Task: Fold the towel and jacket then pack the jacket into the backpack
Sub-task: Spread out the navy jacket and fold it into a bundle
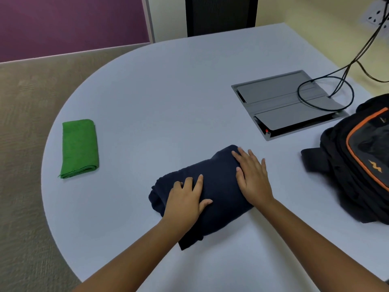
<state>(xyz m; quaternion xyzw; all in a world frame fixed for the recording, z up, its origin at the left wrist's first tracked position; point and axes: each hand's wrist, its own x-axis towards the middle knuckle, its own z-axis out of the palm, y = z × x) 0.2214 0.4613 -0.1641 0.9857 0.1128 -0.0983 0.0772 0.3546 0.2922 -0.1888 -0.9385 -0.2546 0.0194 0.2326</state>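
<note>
Both hands — left hand [185,200], right hand [253,179] — press flat on the jacket [219,192].

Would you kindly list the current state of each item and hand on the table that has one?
green towel: folded, lying flat near the table's left edge, untouched.
navy jacket: folded into a bundle, lying on the table.
left hand: open, pressing flat on the jacket.
right hand: open, pressing flat on the jacket.
backpack: lying at the right edge; whether it is unzipped cannot be told.
cable hatch: lids down, cables running in.
</note>
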